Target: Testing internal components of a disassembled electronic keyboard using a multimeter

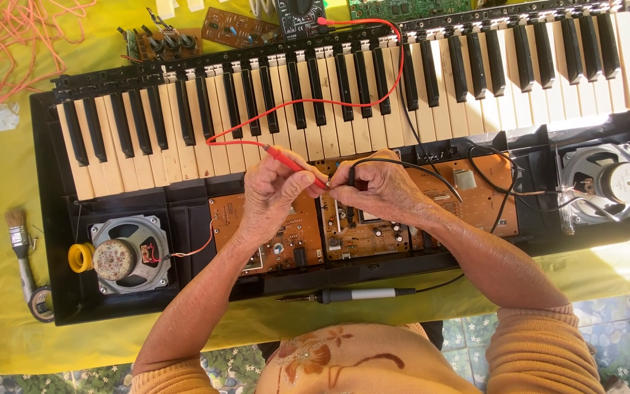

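Red probe: the red test probe lies slantwise between the two hands, its tip pointing right toward the fingers that meet over the middle circuit board of the opened keyboard.
Left hand: the left hand is closed around the red probe, gripping it like a pen, held just above the left brown circuit board.
Black probe: the black test probe stands nearly upright in the right hand, its black lead arching away to the right.
Right hand: the right hand is pinched shut on the black probe; the fingertips of both hands touch or nearly touch, and whether the two tips meet is hidden.
Doing it well: I judge that steady tips and wrists braced on the case edge matter most; each tip should rest on one point only, clear of neighbouring solder joints.
Red lead: the red lead loops over the keys to the far meter; slack keeps it from tugging the probe.
Near side: a soldering iron lies on the yellow cloth, just beside the case.
Speakers: the left speaker and right speaker sit at the case ends.
Far left: a brush and tape roll.
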